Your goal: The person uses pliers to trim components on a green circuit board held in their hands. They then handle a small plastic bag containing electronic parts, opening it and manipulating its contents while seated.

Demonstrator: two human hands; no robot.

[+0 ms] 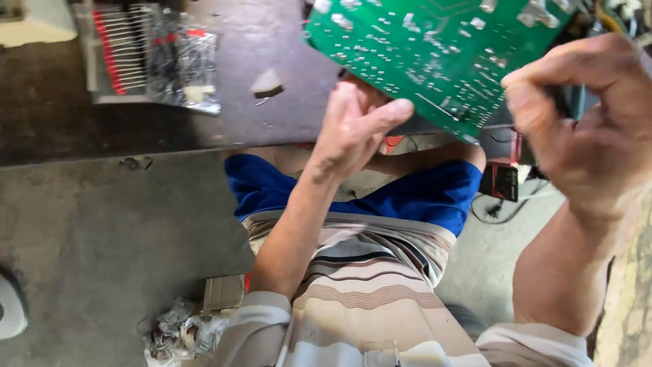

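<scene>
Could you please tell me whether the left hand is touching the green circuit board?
Touching. The head view shows the left hand pressed against the lower edge of the green circuit board, its thumb lying on the board's face.

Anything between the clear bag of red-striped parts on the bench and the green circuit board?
Head view: only a small pale scrap on the dark bench lies between the bag and the green circuit board. The left hand supports the board from below.
</scene>
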